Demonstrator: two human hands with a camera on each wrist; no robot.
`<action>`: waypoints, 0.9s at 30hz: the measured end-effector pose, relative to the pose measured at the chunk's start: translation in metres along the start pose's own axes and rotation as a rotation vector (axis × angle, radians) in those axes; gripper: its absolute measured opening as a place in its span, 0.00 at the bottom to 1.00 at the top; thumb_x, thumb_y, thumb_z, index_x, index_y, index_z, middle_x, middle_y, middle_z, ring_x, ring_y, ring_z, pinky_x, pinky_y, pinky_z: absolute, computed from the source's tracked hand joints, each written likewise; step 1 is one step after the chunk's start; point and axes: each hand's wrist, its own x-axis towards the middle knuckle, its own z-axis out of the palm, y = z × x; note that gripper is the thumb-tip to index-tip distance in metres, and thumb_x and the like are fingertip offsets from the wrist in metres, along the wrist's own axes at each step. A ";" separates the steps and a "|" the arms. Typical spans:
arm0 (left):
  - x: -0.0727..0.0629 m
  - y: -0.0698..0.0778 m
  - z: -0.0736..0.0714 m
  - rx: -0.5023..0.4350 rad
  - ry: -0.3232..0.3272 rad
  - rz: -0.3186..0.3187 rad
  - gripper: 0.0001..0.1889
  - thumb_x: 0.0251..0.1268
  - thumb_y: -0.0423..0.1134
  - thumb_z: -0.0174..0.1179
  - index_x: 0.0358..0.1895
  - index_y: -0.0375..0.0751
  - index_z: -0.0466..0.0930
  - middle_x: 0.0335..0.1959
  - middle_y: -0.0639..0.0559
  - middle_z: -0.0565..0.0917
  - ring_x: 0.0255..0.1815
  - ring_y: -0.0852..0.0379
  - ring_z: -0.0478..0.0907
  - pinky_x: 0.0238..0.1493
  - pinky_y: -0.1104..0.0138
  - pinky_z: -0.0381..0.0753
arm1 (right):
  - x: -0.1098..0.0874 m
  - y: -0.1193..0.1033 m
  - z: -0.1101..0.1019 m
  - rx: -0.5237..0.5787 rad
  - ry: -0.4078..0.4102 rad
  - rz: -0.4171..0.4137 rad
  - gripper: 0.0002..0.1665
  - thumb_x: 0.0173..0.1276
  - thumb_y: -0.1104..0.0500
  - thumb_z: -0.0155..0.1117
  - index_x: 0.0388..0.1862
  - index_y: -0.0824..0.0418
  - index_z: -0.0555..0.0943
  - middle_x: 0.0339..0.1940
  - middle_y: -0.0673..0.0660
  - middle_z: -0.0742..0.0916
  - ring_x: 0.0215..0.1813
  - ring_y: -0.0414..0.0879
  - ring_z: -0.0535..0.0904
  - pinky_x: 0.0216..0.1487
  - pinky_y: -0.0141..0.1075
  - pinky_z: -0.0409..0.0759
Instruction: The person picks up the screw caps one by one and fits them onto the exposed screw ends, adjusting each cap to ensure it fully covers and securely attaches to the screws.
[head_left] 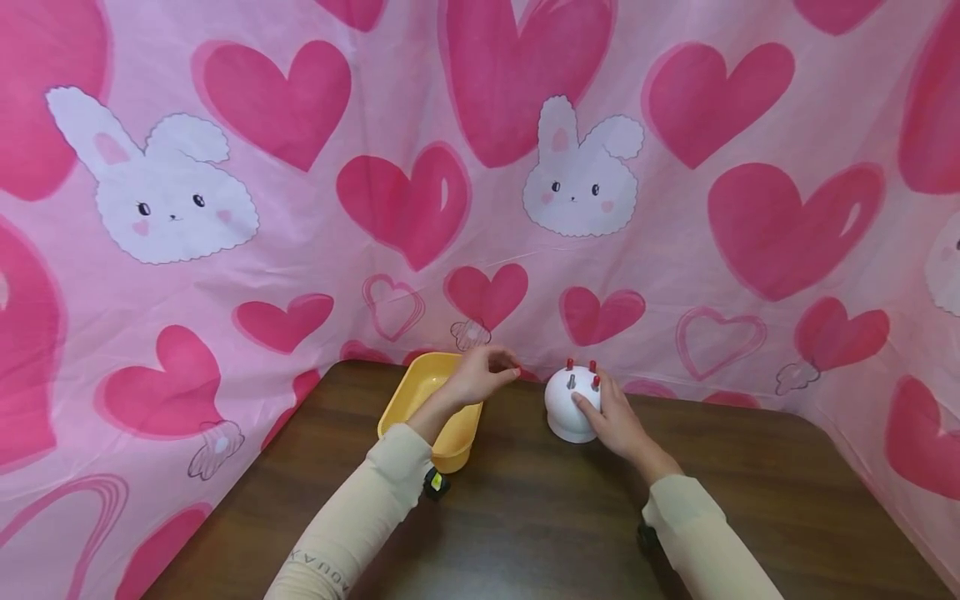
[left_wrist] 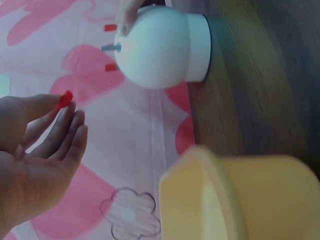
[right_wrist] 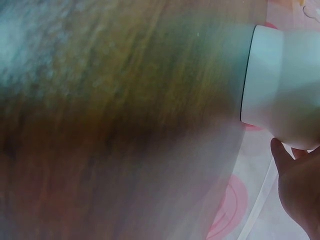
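My left hand (head_left: 478, 377) pinches a small red cap (left_wrist: 65, 99) between thumb and forefinger, above the far end of a yellow tray (head_left: 388, 414); its other fingers are loosely bent. To the right, a white ball-shaped stand (head_left: 564, 410) with a flat base rests on the table. Several metal pegs stick up from its top. Most carry red caps like the red cap (head_left: 570, 364) at the back, while the front peg (head_left: 572, 381) shows bare grey metal. My right hand (head_left: 621, 423) holds the stand's right side, thumb in front near the bare peg. Its other fingers are partly hidden behind.
The yellow tray stands left of the stand, partly covered by my left forearm; what shows of its inside is plain yellow. The dark wooden table (head_left: 517, 517) ends just behind both, against a pink cloth (head_left: 420, 308) with hearts and rabbits.
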 end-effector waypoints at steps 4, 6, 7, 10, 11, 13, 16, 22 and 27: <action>0.014 0.011 0.021 0.010 0.052 0.030 0.08 0.71 0.35 0.65 0.50 0.40 0.86 0.43 0.51 0.87 0.46 0.54 0.84 0.50 0.65 0.85 | -0.004 0.004 -0.007 -0.007 0.015 0.013 0.48 0.77 0.41 0.59 0.80 0.68 0.52 0.71 0.71 0.68 0.71 0.68 0.65 0.72 0.66 0.62; 0.019 0.018 0.031 0.010 0.070 0.037 0.09 0.71 0.35 0.65 0.50 0.39 0.85 0.43 0.50 0.87 0.46 0.54 0.84 0.50 0.66 0.85 | -0.006 0.005 -0.010 -0.007 0.016 0.019 0.48 0.76 0.41 0.59 0.80 0.67 0.52 0.71 0.70 0.68 0.71 0.67 0.65 0.72 0.66 0.63; 0.022 0.021 0.036 0.005 0.078 0.047 0.09 0.71 0.35 0.65 0.50 0.38 0.85 0.44 0.50 0.87 0.46 0.53 0.84 0.49 0.66 0.85 | -0.007 0.006 -0.012 -0.007 0.014 0.023 0.49 0.76 0.40 0.59 0.80 0.66 0.52 0.71 0.70 0.68 0.70 0.67 0.65 0.72 0.66 0.63; 0.027 0.028 0.049 -0.006 0.087 0.075 0.09 0.70 0.35 0.65 0.50 0.38 0.85 0.44 0.48 0.88 0.46 0.53 0.85 0.49 0.67 0.85 | -0.008 0.006 -0.013 -0.010 0.020 0.019 0.48 0.76 0.41 0.60 0.79 0.67 0.52 0.71 0.70 0.68 0.71 0.67 0.65 0.72 0.66 0.63; 0.029 0.029 0.052 -0.007 0.084 0.083 0.09 0.71 0.35 0.65 0.51 0.38 0.85 0.45 0.48 0.88 0.47 0.53 0.86 0.50 0.67 0.85 | -0.008 0.005 -0.013 -0.007 0.024 0.019 0.48 0.76 0.43 0.60 0.79 0.67 0.52 0.71 0.70 0.68 0.70 0.67 0.65 0.72 0.66 0.64; 0.030 0.028 0.056 -0.002 0.083 0.092 0.10 0.71 0.35 0.65 0.51 0.39 0.85 0.46 0.47 0.88 0.48 0.52 0.86 0.51 0.66 0.85 | -0.006 0.002 -0.010 -0.009 0.034 0.009 0.46 0.76 0.45 0.62 0.79 0.68 0.53 0.71 0.70 0.68 0.70 0.67 0.66 0.71 0.66 0.64; 0.028 0.024 0.056 0.008 0.107 0.086 0.10 0.71 0.34 0.65 0.51 0.40 0.86 0.47 0.47 0.88 0.49 0.52 0.86 0.53 0.64 0.85 | 0.000 -0.005 -0.002 -0.006 0.023 -0.012 0.46 0.76 0.44 0.61 0.79 0.68 0.53 0.71 0.70 0.68 0.70 0.66 0.67 0.71 0.64 0.65; 0.028 0.016 0.059 -0.015 0.147 0.109 0.11 0.69 0.29 0.65 0.52 0.34 0.86 0.47 0.43 0.89 0.50 0.48 0.86 0.54 0.60 0.85 | 0.009 -0.011 0.010 -0.003 0.012 -0.045 0.47 0.77 0.42 0.60 0.80 0.66 0.53 0.72 0.69 0.69 0.71 0.64 0.67 0.71 0.62 0.66; 0.038 0.021 0.079 -0.028 0.118 0.123 0.11 0.70 0.31 0.64 0.52 0.36 0.87 0.48 0.44 0.89 0.50 0.49 0.86 0.54 0.63 0.84 | 0.001 -0.006 0.002 0.003 0.057 -0.019 0.46 0.75 0.48 0.63 0.79 0.67 0.54 0.71 0.70 0.70 0.70 0.65 0.68 0.72 0.62 0.66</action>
